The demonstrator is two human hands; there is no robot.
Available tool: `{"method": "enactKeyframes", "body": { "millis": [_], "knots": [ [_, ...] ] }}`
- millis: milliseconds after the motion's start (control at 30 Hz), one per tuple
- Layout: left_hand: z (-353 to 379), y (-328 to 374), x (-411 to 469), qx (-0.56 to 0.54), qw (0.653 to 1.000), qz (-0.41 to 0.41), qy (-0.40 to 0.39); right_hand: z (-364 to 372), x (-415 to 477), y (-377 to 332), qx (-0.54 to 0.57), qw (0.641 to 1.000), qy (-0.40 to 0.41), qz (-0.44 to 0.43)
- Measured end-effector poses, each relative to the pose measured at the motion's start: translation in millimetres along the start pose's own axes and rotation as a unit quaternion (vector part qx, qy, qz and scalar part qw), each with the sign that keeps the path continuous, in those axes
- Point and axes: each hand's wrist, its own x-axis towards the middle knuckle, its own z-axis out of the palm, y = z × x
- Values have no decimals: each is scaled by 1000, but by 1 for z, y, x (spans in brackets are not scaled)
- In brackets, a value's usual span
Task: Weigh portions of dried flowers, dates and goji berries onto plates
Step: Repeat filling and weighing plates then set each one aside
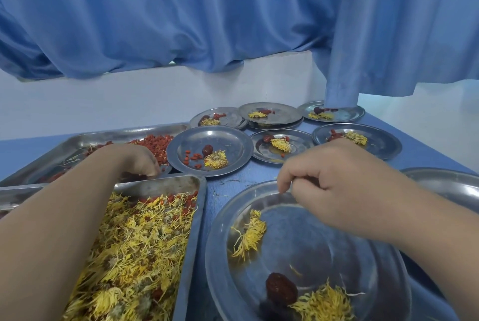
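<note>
My left hand (141,161) reaches into the far steel tray (85,143) of red goji berries (153,143), its fingers curled down among the berries at the tray's near edge. My right hand (334,185) hovers over the far rim of the near plate (305,243), fingers curled, index tip and thumb close together; nothing clearly shows between them. That plate holds two dried yellow flowers (248,236) and one dark date (281,291). A near tray (186,250) is heaped with dried flowers (129,250).
Several filled plates sit beyond, the nearest (210,150) carrying goji berries, a date and a flower. Another steel dish rim (445,183) lies at right. A blue curtain (233,22) hangs over the back edge of the blue table (233,183).
</note>
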Motion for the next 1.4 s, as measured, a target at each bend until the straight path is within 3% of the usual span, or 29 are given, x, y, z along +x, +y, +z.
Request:
{"method": "enactKeyframes", "body": {
  "millis": [367,700,933,1100,1400],
  "knots": [
    [-1,2,2,29,999,-37,2,0,0,2,-2,1000,6,-8],
    [-1,-8,0,69,994,-73,53,2,1,5,-7,1000,20,-5],
    [-13,-2,-12,-13,993,-94,-72,1,0,6,-4,1000,21,10],
    [-11,-1,-13,-9,993,-101,-60,1,0,7,-3,1000,13,15],
    [-5,18,-18,170,975,-138,34,3,0,10,-3,1000,18,15]
  ]
}}
